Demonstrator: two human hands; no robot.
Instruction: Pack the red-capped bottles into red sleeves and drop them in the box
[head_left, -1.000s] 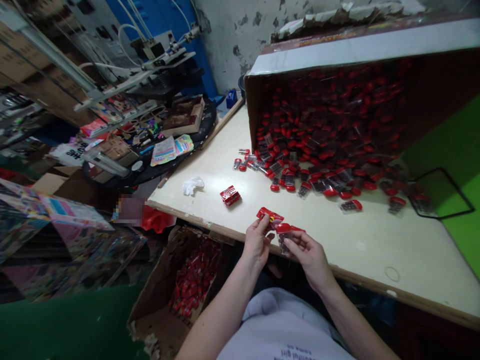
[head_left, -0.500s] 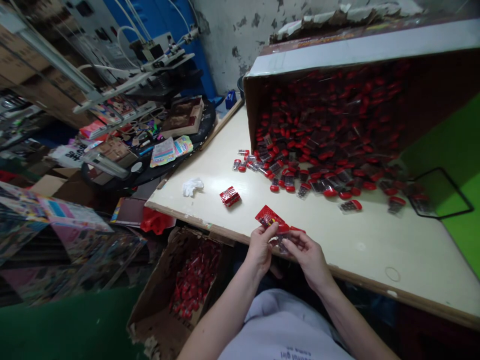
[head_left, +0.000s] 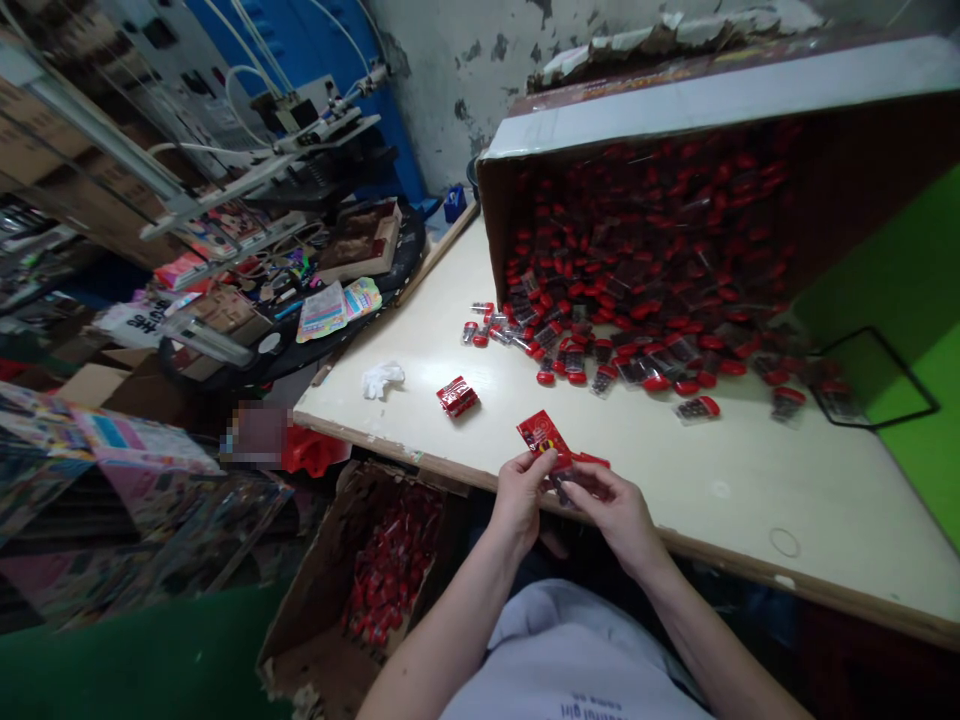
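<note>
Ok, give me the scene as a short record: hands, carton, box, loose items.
Left hand: pinching red printed packet
Right hand: fingers on small clear packet
Large carton: on its side, red-ended packets spread onto table
Open box: below table edge, holding red packets
Loose items: red bundle, crumpled white wad

Left of the left grip (head_left: pixel 520 490) lies crumpled white tissue (head_left: pixel 383 380); farther left, colourful pouches (head_left: pixel 322 313) rest on a black platform (head_left: pixel 410 258). Right of the right grip (head_left: pixel 619 507), a thin loop (head_left: pixel 781 529) lies on the bench (head_left: pixel 690 470).

Red card (head_left: pixel 537 428) turned; clear packet (head_left: pixel 560 484) now mostly hidden.
</note>
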